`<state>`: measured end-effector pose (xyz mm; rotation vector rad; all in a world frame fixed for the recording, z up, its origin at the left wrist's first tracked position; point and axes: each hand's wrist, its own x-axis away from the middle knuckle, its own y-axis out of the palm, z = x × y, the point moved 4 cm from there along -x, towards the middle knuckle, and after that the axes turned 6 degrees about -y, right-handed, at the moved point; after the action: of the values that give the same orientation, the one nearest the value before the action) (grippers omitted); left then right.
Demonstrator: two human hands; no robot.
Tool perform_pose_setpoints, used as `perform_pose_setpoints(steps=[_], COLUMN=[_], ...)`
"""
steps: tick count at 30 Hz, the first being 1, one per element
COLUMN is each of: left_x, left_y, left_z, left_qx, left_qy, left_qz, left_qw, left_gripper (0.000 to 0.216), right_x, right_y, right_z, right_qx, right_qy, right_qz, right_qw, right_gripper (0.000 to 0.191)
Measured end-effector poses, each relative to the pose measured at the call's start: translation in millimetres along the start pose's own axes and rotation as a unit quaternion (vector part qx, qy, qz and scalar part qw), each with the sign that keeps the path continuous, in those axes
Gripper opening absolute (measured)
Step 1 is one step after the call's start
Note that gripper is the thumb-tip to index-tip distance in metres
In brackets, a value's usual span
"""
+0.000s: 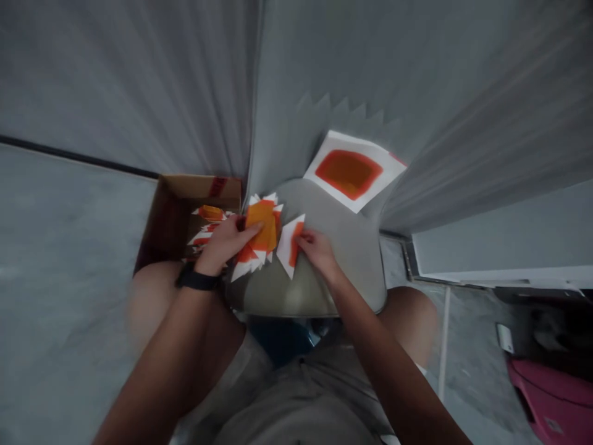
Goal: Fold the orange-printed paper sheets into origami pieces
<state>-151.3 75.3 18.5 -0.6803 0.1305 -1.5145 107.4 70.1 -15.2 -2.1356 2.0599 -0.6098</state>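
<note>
My left hand [225, 244] is closed over a stack of folded orange-and-white paper pieces [262, 232] at the left edge of a grey stool seat [343, 247]. A black watch sits on that wrist. My right hand [317, 250] pinches one folded white-and-orange paper piece [291, 242] just to the right of the stack. A flat white paper sheet with an orange square [352, 173] lies at the seat's far side. The picture is blurred by motion.
A brown cardboard box [178, 210] with more orange-and-white pieces stands on the floor to the left of the stool. Grey walls meet in a corner behind it. A pink object [551, 402] lies at the lower right. My knees flank the stool.
</note>
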Motion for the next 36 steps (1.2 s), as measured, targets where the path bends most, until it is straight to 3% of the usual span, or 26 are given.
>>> perform_pose_setpoints(steps=[4, 9, 12, 18, 22, 28, 33, 36], left_x=[9.4, 22.5, 25.5, 30.5, 33.5, 27.9, 21.9, 20.0], left_y=[7.6, 9.5, 12.0, 14.0, 16.4, 22.8, 24.5, 27.4], left_z=[0.8, 6.9, 10.7, 20.6, 24.1, 19.8, 14.7, 8.4], left_qx=[-0.064, -0.107, -0.121, -0.170, -0.214, -0.088, -0.055, 0.072], left_qy=[0.012, -0.002, -0.001, -0.018, -0.054, -0.038, -0.001, -0.012], left_qz=[0.012, 0.019, 0.021, 0.069, 0.070, 0.001, 0.050, 0.036], left_qw=[0.998, 0.994, 0.992, 0.983, 0.973, 0.995, 0.997, 0.997], left_gripper=[0.065, 0.060, 0.053, 0.055, 0.058, 0.049, 0.049, 0.055], right_x=[-9.0, 5.5, 12.2, 22.9, 37.5, 60.5, 53.5, 38.9], right_y=[8.7, 7.0, 3.1, -24.5, -40.3, -61.9, -64.0, -53.1], right_z=[-9.6, -15.4, -19.7, -36.6, -49.7, -42.6, -12.5, 2.8], right_qx=[0.026, -0.028, -0.037, 0.000, -0.088, -0.112, -0.072, -0.032], right_qy=[-0.018, 0.035, 0.027, -0.034, -0.047, -0.061, -0.054, -0.046], right_qz=[-0.030, -0.046, -0.059, 0.038, 0.027, 0.062, 0.096, 0.092], right_qw=[0.999, 0.998, 0.997, 0.999, 0.995, 0.990, 0.991, 0.994], right_gripper=[0.021, 0.030, 0.031, 0.027, 0.031, 0.036, 0.040, 0.034])
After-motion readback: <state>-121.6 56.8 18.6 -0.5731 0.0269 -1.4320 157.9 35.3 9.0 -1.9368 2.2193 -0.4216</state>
